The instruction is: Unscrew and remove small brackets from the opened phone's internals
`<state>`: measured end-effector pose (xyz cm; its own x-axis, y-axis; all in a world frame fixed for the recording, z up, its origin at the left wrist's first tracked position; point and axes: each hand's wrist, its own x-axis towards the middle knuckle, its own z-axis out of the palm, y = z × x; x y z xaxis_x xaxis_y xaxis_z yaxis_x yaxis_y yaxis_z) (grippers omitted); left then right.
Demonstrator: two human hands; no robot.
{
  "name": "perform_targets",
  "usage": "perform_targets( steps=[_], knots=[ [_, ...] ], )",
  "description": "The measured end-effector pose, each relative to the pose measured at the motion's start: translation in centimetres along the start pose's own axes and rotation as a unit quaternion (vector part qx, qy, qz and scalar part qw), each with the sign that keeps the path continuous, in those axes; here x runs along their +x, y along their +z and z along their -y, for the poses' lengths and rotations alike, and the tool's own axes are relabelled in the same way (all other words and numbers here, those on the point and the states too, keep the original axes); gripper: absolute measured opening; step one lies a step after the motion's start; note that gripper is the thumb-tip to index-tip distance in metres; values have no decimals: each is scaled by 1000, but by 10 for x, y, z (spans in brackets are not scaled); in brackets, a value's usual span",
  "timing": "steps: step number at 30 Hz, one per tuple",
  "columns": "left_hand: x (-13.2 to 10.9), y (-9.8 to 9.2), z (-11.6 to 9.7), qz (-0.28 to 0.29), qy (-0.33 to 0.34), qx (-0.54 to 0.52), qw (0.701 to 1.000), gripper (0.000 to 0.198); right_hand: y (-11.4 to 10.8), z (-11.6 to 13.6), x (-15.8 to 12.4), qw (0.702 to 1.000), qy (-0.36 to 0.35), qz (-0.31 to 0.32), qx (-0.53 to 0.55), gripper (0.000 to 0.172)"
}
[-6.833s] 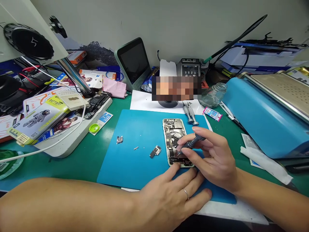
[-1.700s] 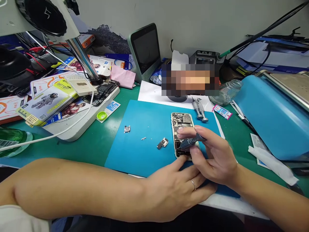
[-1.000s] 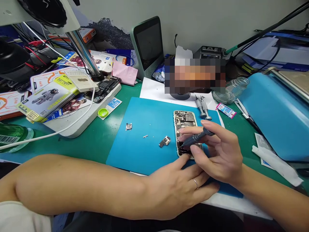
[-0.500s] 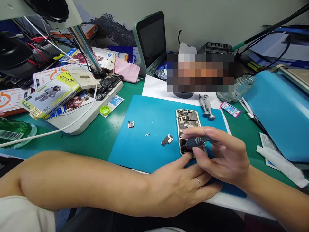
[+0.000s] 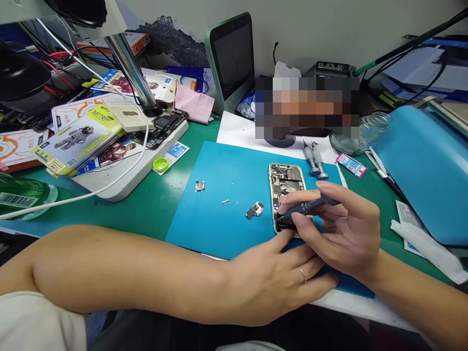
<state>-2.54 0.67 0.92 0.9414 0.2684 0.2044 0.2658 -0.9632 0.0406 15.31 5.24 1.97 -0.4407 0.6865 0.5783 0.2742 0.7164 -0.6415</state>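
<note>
The right hand [image 5: 347, 229], grip closed on the slim dark screwdriver [image 5: 309, 207], could slip and scratch the opened silver-framed phone [image 5: 287, 183] that the open left hand [image 5: 278, 278] steadies.

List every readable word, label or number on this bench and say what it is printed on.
"BATTERY": yellow-green box with the astronaut picture.
Too small to read: barcode label on the green bottle.
Too blurred to read: blue-white sticker, pink packet.
No legible text: phone, screwdriver in the right hand.
</note>
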Motion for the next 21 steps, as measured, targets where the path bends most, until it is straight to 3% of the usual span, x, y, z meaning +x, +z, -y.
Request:
perform_targets(
  steps=[6,21],
  knots=[
    [-1,-3,1,-10,-5,-4,1000,52,-1,2,-1,999,5,-37,7,79],
    [-1,-3,0,-1,-7,3,1000,54,0,0,-4,1000,-2,-10,11,82]
  ],
)
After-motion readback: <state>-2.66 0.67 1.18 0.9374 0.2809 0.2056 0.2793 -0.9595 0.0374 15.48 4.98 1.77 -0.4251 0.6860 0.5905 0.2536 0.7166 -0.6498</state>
